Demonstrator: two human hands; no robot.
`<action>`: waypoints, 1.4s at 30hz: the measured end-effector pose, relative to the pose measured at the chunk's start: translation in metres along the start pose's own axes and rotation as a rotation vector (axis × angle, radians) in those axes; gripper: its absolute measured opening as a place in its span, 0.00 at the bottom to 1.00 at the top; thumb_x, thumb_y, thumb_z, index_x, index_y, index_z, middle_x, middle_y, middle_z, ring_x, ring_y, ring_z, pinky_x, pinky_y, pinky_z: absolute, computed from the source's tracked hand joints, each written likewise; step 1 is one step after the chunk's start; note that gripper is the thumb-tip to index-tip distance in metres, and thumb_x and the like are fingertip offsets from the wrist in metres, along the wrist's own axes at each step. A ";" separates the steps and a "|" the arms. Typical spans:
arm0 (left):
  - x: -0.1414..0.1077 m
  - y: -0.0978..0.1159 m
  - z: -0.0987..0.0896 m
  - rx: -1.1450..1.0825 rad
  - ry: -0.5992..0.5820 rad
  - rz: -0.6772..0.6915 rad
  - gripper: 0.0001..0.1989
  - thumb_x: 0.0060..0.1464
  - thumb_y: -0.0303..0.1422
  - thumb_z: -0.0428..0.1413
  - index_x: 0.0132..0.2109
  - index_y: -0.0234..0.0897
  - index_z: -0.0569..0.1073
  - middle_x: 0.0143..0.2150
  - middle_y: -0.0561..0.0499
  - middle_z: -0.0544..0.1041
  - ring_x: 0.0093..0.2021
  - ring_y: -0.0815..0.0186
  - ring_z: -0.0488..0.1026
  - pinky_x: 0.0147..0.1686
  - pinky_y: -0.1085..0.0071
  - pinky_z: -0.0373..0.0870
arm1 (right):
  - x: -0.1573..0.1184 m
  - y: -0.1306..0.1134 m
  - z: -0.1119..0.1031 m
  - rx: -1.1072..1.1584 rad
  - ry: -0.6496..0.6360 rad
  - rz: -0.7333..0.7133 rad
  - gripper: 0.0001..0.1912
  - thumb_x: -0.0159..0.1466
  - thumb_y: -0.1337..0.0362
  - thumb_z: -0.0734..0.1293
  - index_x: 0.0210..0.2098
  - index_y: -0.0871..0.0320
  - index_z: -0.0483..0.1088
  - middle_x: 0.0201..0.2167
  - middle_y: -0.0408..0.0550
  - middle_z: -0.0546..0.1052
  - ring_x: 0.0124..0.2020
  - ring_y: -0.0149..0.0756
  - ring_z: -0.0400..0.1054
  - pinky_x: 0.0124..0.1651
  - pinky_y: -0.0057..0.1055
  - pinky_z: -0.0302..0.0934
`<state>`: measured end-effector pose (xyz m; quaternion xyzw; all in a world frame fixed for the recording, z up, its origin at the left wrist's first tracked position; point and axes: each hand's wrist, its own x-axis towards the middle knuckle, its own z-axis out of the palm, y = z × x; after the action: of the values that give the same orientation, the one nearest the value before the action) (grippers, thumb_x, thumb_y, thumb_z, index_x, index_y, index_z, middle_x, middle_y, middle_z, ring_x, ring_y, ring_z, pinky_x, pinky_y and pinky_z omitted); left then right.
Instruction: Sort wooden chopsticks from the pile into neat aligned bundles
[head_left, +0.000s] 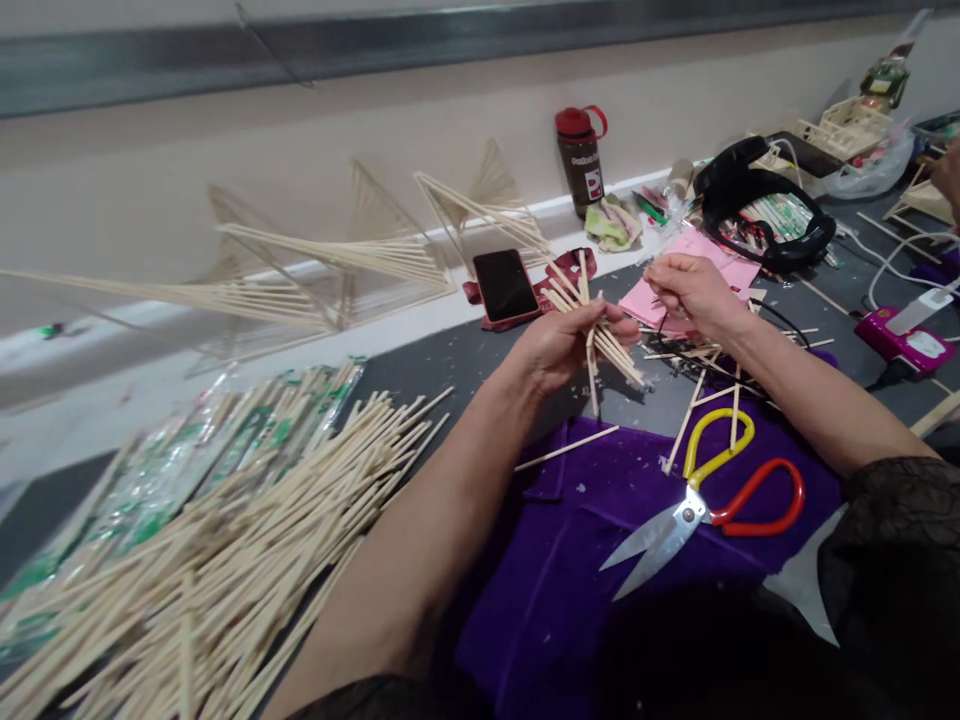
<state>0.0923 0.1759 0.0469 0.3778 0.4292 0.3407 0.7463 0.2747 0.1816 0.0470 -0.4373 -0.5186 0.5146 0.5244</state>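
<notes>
My left hand point(566, 340) is wrapped round a fanned bundle of thin wooden sticks point(613, 358), which poke out above and below the fingers. To its right, my right hand point(686, 285) is raised over a pink sheet point(731, 262), its fingertips pinched together; whatever they hold is too small to name. Scissors point(688, 512) with one yellow and one red handle lie with blades apart on a purple cloth point(540, 570). A single stick point(568, 447) rests at the cloth's upper left edge. More joined sticks point(694, 410) lie under my right forearm.
Loose sticks point(255, 530) and plastic-wrapped packs point(180, 470) cover the left. Stick structures point(360, 265) stand by the wall. Behind the hands are a phone point(505, 286), a bottle point(581, 165) and black headphones point(802, 245). A magenta device point(904, 342) with cables lies right. Part of another person's hand point(949, 180) shows.
</notes>
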 end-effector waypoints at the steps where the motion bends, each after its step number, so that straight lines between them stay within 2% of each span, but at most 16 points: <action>1: -0.001 0.001 -0.002 -0.024 0.010 -0.004 0.14 0.62 0.30 0.48 0.32 0.32 0.75 0.29 0.44 0.81 0.32 0.61 0.80 0.37 0.65 0.77 | -0.001 -0.002 -0.001 -0.016 -0.017 -0.009 0.08 0.59 0.67 0.67 0.24 0.60 0.66 0.14 0.36 0.63 0.14 0.20 0.50 0.17 0.21 0.41; 4: -0.001 0.001 -0.003 -0.053 0.027 -0.032 0.12 0.61 0.30 0.48 0.37 0.31 0.76 0.29 0.43 0.81 0.32 0.60 0.80 0.36 0.64 0.78 | -0.010 -0.003 0.005 -0.179 -0.094 -0.054 0.06 0.59 0.66 0.66 0.26 0.61 0.70 0.14 0.37 0.64 0.16 0.23 0.53 0.20 0.23 0.45; 8: 0.003 -0.008 0.003 -0.067 0.089 -0.013 0.12 0.58 0.27 0.51 0.46 0.28 0.75 0.24 0.47 0.78 0.23 0.64 0.77 0.33 0.65 0.78 | -0.019 0.003 0.022 -0.575 -0.132 -0.244 0.03 0.57 0.68 0.68 0.27 0.60 0.74 0.23 0.42 0.72 0.27 0.28 0.63 0.31 0.26 0.54; 10: 0.005 -0.013 0.007 -0.079 0.112 0.018 0.13 0.58 0.26 0.52 0.48 0.27 0.74 0.24 0.49 0.78 0.21 0.66 0.75 0.32 0.66 0.78 | -0.019 0.009 0.026 -0.746 -0.150 -0.317 0.03 0.56 0.71 0.68 0.27 0.59 0.74 0.25 0.43 0.73 0.31 0.31 0.64 0.37 0.28 0.55; 12: 0.005 -0.017 0.010 -0.092 0.110 0.040 0.13 0.58 0.25 0.52 0.49 0.27 0.74 0.24 0.50 0.78 0.20 0.67 0.74 0.33 0.66 0.78 | -0.016 0.014 0.026 -0.824 -0.173 -0.331 0.05 0.56 0.72 0.67 0.24 0.59 0.71 0.25 0.44 0.72 0.31 0.32 0.64 0.38 0.29 0.55; 15: 0.004 -0.020 0.014 -0.108 0.105 0.067 0.11 0.59 0.24 0.51 0.47 0.28 0.74 0.24 0.51 0.78 0.20 0.67 0.75 0.32 0.67 0.79 | -0.012 0.019 0.024 -0.740 -0.204 -0.235 0.08 0.57 0.70 0.65 0.22 0.60 0.68 0.22 0.42 0.70 0.27 0.28 0.62 0.32 0.26 0.53; 19: 0.003 -0.014 0.013 -0.135 0.168 0.081 0.07 0.61 0.26 0.49 0.38 0.31 0.72 0.20 0.51 0.75 0.20 0.66 0.76 0.27 0.70 0.77 | -0.011 0.012 0.018 -0.422 -0.235 -0.033 0.09 0.59 0.67 0.64 0.23 0.60 0.64 0.17 0.37 0.66 0.19 0.23 0.55 0.23 0.22 0.47; 23: 0.003 0.001 -0.001 -0.215 0.233 0.088 0.14 0.65 0.30 0.44 0.33 0.33 0.69 0.26 0.45 0.79 0.27 0.63 0.79 0.28 0.69 0.78 | -0.010 -0.002 0.007 -0.193 -0.297 0.134 0.10 0.62 0.65 0.63 0.25 0.59 0.64 0.14 0.36 0.62 0.14 0.21 0.50 0.17 0.21 0.39; 25: 0.001 0.011 -0.009 -0.239 0.240 0.135 0.13 0.65 0.30 0.44 0.34 0.34 0.70 0.29 0.43 0.80 0.31 0.61 0.80 0.32 0.66 0.79 | -0.009 -0.006 0.002 -0.127 -0.273 0.171 0.08 0.63 0.65 0.62 0.27 0.59 0.65 0.15 0.38 0.64 0.14 0.21 0.49 0.15 0.23 0.37; 27: -0.003 0.018 -0.015 -0.254 0.232 0.173 0.13 0.64 0.30 0.44 0.36 0.34 0.71 0.30 0.44 0.80 0.33 0.61 0.80 0.36 0.64 0.79 | -0.009 -0.007 0.001 -0.090 -0.222 0.203 0.03 0.61 0.69 0.62 0.31 0.59 0.66 0.20 0.40 0.68 0.14 0.22 0.51 0.15 0.23 0.36; 29: -0.006 0.023 -0.016 -0.269 0.226 0.191 0.14 0.65 0.31 0.44 0.36 0.35 0.72 0.30 0.45 0.81 0.34 0.62 0.80 0.38 0.64 0.79 | -0.011 -0.006 0.004 -0.104 -0.197 0.231 0.07 0.59 0.73 0.61 0.36 0.59 0.67 0.23 0.39 0.69 0.15 0.22 0.52 0.16 0.23 0.37; 32: -0.009 0.024 -0.010 -0.282 0.215 0.197 0.17 0.66 0.32 0.42 0.32 0.36 0.70 0.29 0.45 0.80 0.32 0.63 0.80 0.36 0.66 0.78 | -0.017 -0.003 0.016 -0.217 -0.304 0.179 0.06 0.62 0.66 0.63 0.38 0.60 0.70 0.23 0.38 0.65 0.19 0.22 0.53 0.20 0.23 0.41; 35: -0.008 0.021 -0.002 -0.299 0.203 0.198 0.18 0.67 0.33 0.41 0.31 0.36 0.70 0.28 0.46 0.80 0.30 0.64 0.79 0.34 0.67 0.77 | -0.023 0.002 0.026 -0.370 -0.431 -0.003 0.08 0.60 0.61 0.67 0.31 0.61 0.70 0.23 0.38 0.64 0.24 0.23 0.55 0.26 0.23 0.46; 37: -0.007 0.019 0.003 -0.334 0.214 0.201 0.19 0.68 0.34 0.40 0.30 0.36 0.68 0.25 0.49 0.78 0.26 0.67 0.77 0.32 0.69 0.76 | -0.025 0.007 0.031 -0.442 -0.476 -0.049 0.10 0.59 0.61 0.67 0.26 0.62 0.67 0.20 0.37 0.62 0.23 0.23 0.54 0.26 0.24 0.45; 39: -0.005 0.018 0.005 -0.411 0.226 0.236 0.22 0.69 0.37 0.39 0.28 0.37 0.65 0.18 0.54 0.71 0.19 0.71 0.71 0.27 0.73 0.73 | -0.026 0.011 0.034 -0.460 -0.480 0.005 0.14 0.61 0.58 0.65 0.24 0.61 0.66 0.17 0.35 0.60 0.20 0.22 0.51 0.25 0.24 0.43; 42: -0.003 0.019 0.007 -0.565 0.244 0.325 0.24 0.69 0.42 0.39 0.24 0.38 0.60 0.12 0.61 0.56 0.11 0.76 0.56 0.18 0.79 0.64 | -0.027 0.015 0.037 -0.453 -0.437 0.122 0.15 0.62 0.57 0.63 0.24 0.61 0.66 0.16 0.35 0.61 0.17 0.22 0.51 0.22 0.24 0.43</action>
<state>0.0935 0.1805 0.0667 0.1763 0.3381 0.6030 0.7007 0.2383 0.1530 0.0327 -0.4523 -0.6934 0.4981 0.2580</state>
